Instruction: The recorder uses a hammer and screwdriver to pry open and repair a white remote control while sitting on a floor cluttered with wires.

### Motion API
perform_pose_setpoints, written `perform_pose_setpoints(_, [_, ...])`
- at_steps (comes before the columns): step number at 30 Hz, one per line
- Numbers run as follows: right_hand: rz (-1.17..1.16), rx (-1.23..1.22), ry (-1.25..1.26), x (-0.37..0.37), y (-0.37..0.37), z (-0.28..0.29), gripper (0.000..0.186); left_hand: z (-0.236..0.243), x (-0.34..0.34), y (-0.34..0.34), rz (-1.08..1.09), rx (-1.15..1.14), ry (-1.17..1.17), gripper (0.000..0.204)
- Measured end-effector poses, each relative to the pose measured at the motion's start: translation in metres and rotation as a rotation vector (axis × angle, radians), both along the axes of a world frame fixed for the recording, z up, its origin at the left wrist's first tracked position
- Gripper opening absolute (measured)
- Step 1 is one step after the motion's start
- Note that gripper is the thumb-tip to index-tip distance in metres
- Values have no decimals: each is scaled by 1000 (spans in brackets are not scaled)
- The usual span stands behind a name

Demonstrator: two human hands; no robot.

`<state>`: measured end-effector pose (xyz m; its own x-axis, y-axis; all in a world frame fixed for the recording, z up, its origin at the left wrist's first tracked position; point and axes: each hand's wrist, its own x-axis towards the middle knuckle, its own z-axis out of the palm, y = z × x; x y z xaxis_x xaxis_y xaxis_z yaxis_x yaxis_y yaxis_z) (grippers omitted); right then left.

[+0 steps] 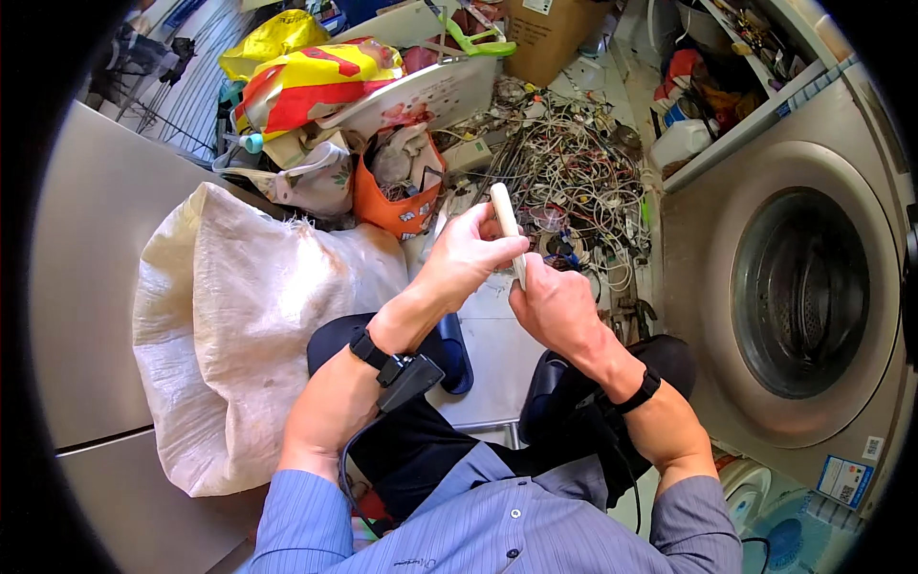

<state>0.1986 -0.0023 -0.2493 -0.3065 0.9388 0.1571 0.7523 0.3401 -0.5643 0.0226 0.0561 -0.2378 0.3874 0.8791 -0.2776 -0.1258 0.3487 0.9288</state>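
Observation:
A slim off-white rod-like piece with a rounded upper end (503, 209) is held out in front of me, tilted slightly; I cannot make out its exact kind. My left hand (466, 251) pinches its middle between thumb and fingers. Just below, my right hand (562, 301) is closed around its lower end, which the fingers partly hide. Beyond my hands a large tangled heap of cables and wires (583, 163) lies on the floor.
A big white woven sack (258, 335) stands at my left, with an orange bag (397, 187) and a yellow-red plastic bag (311, 84) beyond it. A front-loading washing machine (693, 277) is close on the right. A cardboard box (555, 38) stands at the back.

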Motion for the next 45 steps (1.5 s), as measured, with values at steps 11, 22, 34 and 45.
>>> perform_pose_setpoints(11, [63, -2, -15, 13, 3, 4, 18, 11, -4, 6, -91, -1, -22, 47])
perform_pose_setpoints(22, [73, 77, -50, 7, 7, -15, 17, 3, 9, 2, 122, 48, 152, 33])
perform_pose_setpoints(34, [119, 107, 41, 12, 12, -22, 29, 17, 16, -14, 48, 339, 302, 41])
perform_pose_setpoints(45, [79, 127, 40, 15, 15, -7, 26, 20, 18, -26, 175, 821, 477, 45])
